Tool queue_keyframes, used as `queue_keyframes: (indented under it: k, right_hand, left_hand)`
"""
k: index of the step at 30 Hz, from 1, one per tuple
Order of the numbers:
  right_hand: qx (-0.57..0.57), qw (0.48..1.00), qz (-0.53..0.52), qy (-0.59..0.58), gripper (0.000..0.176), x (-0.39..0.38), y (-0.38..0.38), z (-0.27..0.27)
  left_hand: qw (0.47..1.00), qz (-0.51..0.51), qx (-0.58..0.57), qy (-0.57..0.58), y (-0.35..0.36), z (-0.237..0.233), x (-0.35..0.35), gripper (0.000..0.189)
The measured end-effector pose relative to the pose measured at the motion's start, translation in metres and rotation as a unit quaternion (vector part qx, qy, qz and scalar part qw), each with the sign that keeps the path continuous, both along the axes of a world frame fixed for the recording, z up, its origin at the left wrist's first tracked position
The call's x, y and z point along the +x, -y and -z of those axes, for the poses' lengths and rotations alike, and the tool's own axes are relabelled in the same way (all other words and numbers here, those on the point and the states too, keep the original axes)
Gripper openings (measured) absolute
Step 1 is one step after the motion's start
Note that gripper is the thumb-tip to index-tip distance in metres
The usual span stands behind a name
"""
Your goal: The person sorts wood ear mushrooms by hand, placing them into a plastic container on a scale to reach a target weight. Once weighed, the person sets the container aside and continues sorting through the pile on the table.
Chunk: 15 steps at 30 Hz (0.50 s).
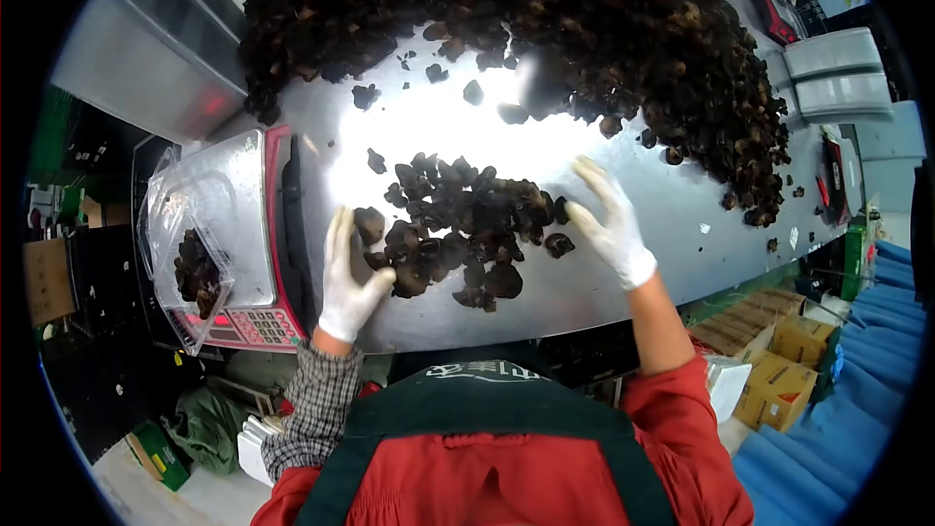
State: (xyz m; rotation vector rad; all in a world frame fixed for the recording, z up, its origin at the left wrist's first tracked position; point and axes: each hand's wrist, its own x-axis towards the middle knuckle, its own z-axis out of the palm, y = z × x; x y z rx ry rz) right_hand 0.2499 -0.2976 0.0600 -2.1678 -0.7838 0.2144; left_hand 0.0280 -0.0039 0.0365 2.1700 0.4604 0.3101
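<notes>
A loose patch of dark, curled dried mushrooms (469,216), like wood ear, lies spread on the shiny metal table (594,307) in front of me. My left hand (349,281), in a white glove, rests at the patch's left edge with fingers extended and thumb apart. Over at the right edge, my right hand (614,232) is also gloved in white, its fingers apart, with the tips close to a few outlying pieces. Neither hand holds anything.
A large heap of the same mushrooms (623,19) covers the table's far side. To the left, a red-edged scale (239,205) carries a clear plastic box (219,297) with some pieces inside. A metal bin (146,39) stands behind it. White containers (838,73) sit far right.
</notes>
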Motion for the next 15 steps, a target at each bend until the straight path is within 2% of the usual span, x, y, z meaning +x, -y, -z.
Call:
queue_keyframes:
  k: [4, 6, 8, 12, 15]
  right_hand:
    - [-0.104, 0.991, -0.043, 0.069, 0.090, -0.020, 0.063, 0.038]
    - [-0.150, 0.979, -0.084, 0.108, 0.107, -0.027, 0.060, 0.051]
    - [-0.114, 0.981, -0.099, 0.119, 0.112, -0.020, 0.035, 0.061]
    - [-0.059, 0.982, -0.147, 0.100, 0.117, -0.004, -0.024, 0.060]
    - [-0.025, 0.968, -0.243, 0.056, 0.118, -0.018, -0.036, 0.047]
  left_hand:
    - [0.982, 0.073, 0.153, -0.077, 0.012, 0.013, -0.046, 0.135]
    - [0.972, 0.086, 0.195, -0.101, 0.015, 0.020, -0.043, 0.141]
    - [0.962, 0.092, 0.222, -0.126, 0.014, 0.020, -0.021, 0.149]
    - [0.965, 0.145, 0.204, -0.082, 0.002, 0.023, 0.030, 0.148]
    - [0.948, 0.252, 0.192, -0.040, 0.010, 0.019, 0.041, 0.145]
